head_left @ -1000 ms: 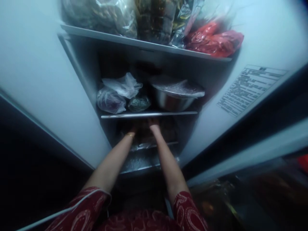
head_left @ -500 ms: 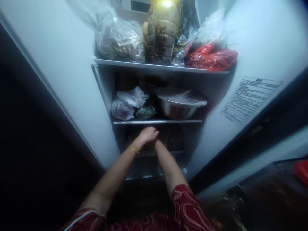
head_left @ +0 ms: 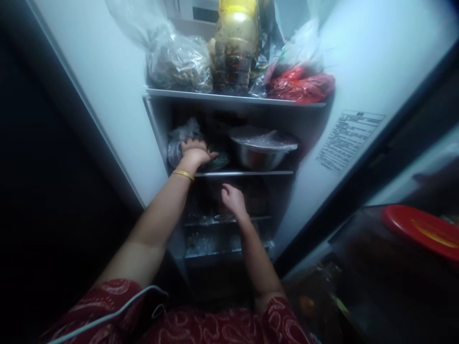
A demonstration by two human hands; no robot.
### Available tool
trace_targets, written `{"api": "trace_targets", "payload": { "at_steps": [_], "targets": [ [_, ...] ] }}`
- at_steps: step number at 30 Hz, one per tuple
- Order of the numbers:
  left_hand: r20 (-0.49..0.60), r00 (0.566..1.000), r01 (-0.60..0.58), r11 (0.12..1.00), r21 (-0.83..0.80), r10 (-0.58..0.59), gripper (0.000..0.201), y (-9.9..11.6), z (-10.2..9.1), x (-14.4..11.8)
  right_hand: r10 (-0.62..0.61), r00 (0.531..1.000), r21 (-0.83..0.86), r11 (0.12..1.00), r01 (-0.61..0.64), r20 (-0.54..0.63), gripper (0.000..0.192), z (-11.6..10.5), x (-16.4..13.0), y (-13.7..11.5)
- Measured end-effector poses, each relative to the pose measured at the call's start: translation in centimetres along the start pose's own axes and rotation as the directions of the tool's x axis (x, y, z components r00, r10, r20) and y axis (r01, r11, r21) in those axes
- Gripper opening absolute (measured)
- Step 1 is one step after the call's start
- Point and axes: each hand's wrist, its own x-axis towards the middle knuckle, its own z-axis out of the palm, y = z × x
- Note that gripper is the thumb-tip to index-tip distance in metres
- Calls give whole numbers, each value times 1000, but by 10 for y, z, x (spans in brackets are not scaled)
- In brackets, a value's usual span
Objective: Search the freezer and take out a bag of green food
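A: Where are the hands?

B: Both reach into the open fridge. Take the steel bowl (head_left: 258, 155) under its plastic film as the landmark. The left hand (head_left: 193, 152) lies left of that bowl on the same shelf (head_left: 247, 173), palm down, fingers curled over the clear plastic bags (head_left: 178, 143) bunched there. It presses on them; whether it has truly gripped one I cannot tell.

A: And the right?

B: The right hand (head_left: 233, 199) is below the bowl, in front of the next shelf down, fingers loosely bent and narrow, holding nothing that I can see. What sits on that lower shelf is too dark to make out.

A: So the bags are where, exactly?

B: Left of the bowl, against the fridge's left inner wall, with a darker wrapped bundle (head_left: 218, 161) between them and the bowl, just beside the left hand's thumb.

A: Anything above?

B: Over the bowl, the top shelf carries a clear bag of brownish food (head_left: 179, 62), a tall jar with a yellow lid (head_left: 234, 45), and a red bag (head_left: 301, 86) to the right of the jar. A printed label (head_left: 349, 141) is on the inner wall right of the bowl. Far to the right and lower than the bowl, a red lid (head_left: 419, 229) shows.

A: The arms?

B: A gold bangle (head_left: 183, 174) on the left wrist; red patterned sleeves (head_left: 118, 306) at the bottom.
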Motion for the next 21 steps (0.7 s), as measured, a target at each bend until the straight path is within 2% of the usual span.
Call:
{"api": "trace_targets", "payload": {
  "at_steps": [3, 7, 10, 12, 14, 16, 18, 19, 21],
  "targets": [
    [13, 997, -74, 995, 64, 74, 64, 4, 4, -14, -11, 992, 233, 972, 40, -125, 37, -14, -3, -11],
    [-95, 990, -102, 994, 39, 105, 43, 7, 18, -21, 25, 961, 364, 928, 80, -274, 38, -24, 8, -28],
    [-104, 990, -100, 995, 3, 100, 30, 8, 15, -19, 89, 955, 442, 896, 49, -285, 38, -26, 23, -36],
    [-103, 993, -59, 998, -24, 56, 28, 9, 3, -19, 165, 962, 580, 815, -9, -216, 36, -26, 32, -40],
    [-120, 993, -11, 999, -45, 5, 31, 10, -12, -25, 262, 962, 765, 634, -111, -78, 31, -27, 39, -42],
    [-136, 991, 3, 999, -50, -10, 35, 11, -24, -37, 296, 950, 907, 365, -211, 102, 26, -29, 41, -45],
    [-151, 988, -18, 999, -44, 11, 39, 13, -30, -54, 227, 937, 948, 114, -296, 265, 32, -33, 39, -49],
    [-157, 987, -33, 999, -43, 26, 41, 13, -31, -63, 170, 932, 943, 26, -330, 321, 37, -35, 36, -52],
    [-179, 983, -55, 998, -41, 47, 42, 14, -30, -83, 80, 925, 928, -73, -365, 371, 46, -40, 31, -58]
  ]
}}
